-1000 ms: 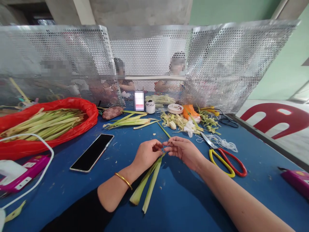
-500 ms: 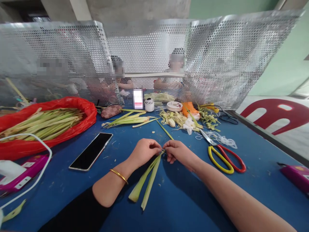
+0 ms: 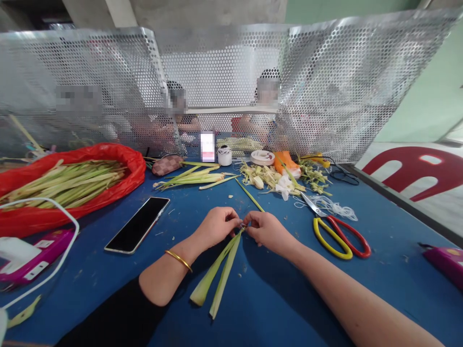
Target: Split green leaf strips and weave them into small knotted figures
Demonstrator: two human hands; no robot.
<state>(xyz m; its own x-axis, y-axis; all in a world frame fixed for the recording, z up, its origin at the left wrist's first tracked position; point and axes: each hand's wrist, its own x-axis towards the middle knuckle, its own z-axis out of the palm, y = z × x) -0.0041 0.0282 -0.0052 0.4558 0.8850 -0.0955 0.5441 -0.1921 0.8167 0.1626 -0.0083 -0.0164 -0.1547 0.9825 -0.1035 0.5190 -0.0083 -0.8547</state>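
Over the middle of the blue table, my left hand [image 3: 219,227], with a gold bangle at the wrist, is closed in a pinch. Facing it, my right hand [image 3: 268,228] pinches too, the fingertips of both almost meeting. Between them a thin thread [image 3: 243,225] shows at the narrow top of two green leaf strips [image 3: 223,274]. Their wide ends hang apart toward me. The exact grip is partly hidden by the fingers. Beyond my right hand a green stalk [image 3: 249,193] lies slanted. To the right are scissors [image 3: 331,231] with yellow and red handles.
On the left stand a red bag [image 3: 135,168] of leaf stalks, a phone [image 3: 139,224] and a purple power strip [image 3: 36,260]. Farther back lie more stalks [image 3: 195,178], a tape roll [image 3: 263,157], scraps [image 3: 265,176] and white string [image 3: 336,207]. People sit behind a perforated metal screen [image 3: 224,62].
My fingertips have shifted slightly, the right hand's fingers curling closer to the left. The leaf strips' lower ends have swung slightly left and toward me.
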